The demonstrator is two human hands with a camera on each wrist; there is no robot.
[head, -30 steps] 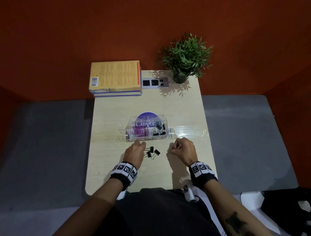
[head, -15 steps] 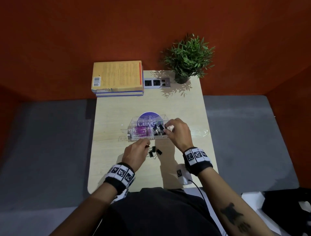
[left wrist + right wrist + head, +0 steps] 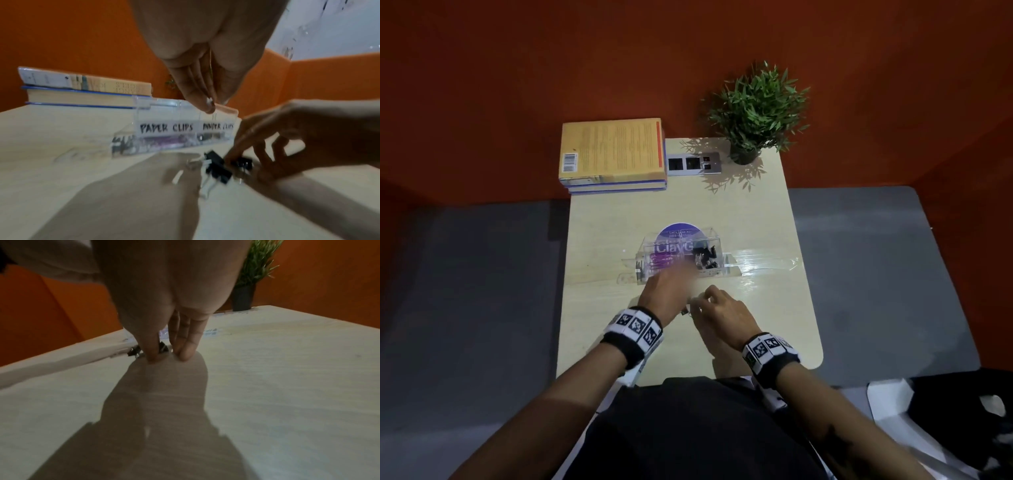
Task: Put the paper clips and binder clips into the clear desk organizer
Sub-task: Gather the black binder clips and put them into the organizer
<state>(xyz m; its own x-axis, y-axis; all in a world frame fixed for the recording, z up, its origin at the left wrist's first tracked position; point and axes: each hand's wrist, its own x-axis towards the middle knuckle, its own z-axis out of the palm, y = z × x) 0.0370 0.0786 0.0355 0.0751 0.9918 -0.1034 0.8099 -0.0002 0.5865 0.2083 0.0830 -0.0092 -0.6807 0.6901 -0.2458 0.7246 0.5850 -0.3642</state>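
Note:
The clear desk organizer (image 3: 681, 253) (image 3: 164, 129) stands mid-table, labelled PAPER CLIPS and BINDER CLIPS. Purple paper clips (image 3: 661, 262) fill its left compartment and black binder clips (image 3: 705, 257) its right one. My left hand (image 3: 674, 279) (image 3: 209, 104), blurred, hovers at the organizer's front with fingertips pinched on something small that looks like a clip's wire. My right hand (image 3: 705, 301) (image 3: 166, 353) reaches down onto the loose binder clips (image 3: 218, 167) (image 3: 163, 348) on the table. Its thumb and index finger pinch one (image 3: 242, 163).
A stack of books (image 3: 613, 154) lies at the back left, a power socket (image 3: 693, 164) beside it and a potted plant (image 3: 756, 113) at the back right. A purple disc (image 3: 678, 231) lies behind the organizer, and clear film (image 3: 763, 265) to its right.
My right hand came back from the organizer's right compartment down to the loose clips. My left hand lifted from those clips and moved forward to the organizer.

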